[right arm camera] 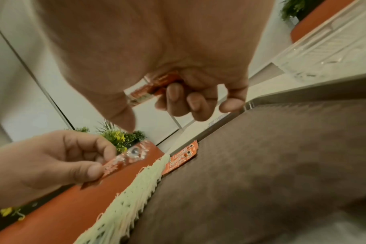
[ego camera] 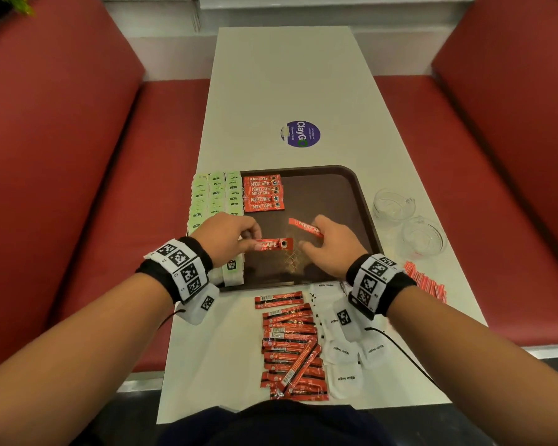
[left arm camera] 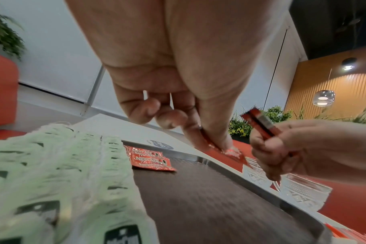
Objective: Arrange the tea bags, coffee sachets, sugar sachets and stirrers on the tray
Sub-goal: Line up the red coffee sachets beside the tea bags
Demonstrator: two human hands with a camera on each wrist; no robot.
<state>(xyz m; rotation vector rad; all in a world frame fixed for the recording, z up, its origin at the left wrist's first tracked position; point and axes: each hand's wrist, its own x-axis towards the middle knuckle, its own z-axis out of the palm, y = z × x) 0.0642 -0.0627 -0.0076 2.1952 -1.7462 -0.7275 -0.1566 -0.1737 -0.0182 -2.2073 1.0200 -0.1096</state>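
Observation:
A dark brown tray [ego camera: 345, 201] lies on the white table. Green tea bags [ego camera: 215, 196] fill its left side in overlapping rows, with a stack of red coffee sachets [ego camera: 263, 193] beside them. Above the tray my left hand [ego camera: 229, 235] pinches one red coffee sachet [ego camera: 274, 244] by its end, label up. My right hand [ego camera: 331, 243] grips another red coffee sachet [ego camera: 305, 227] in its curled fingers, also seen as the sachet [right arm camera: 155, 85]. More coffee sachets [ego camera: 290, 346] and white sugar sachets [ego camera: 343, 349] lie on the table near me.
Two clear glass cups [ego camera: 393, 204] [ego camera: 422, 236] stand right of the tray. A bundle of thin red stirrers [ego camera: 427, 281] lies at the table's right edge. A purple round sticker [ego camera: 300, 134] marks the table beyond. Red bench seats [ego camera: 78, 156] flank both sides.

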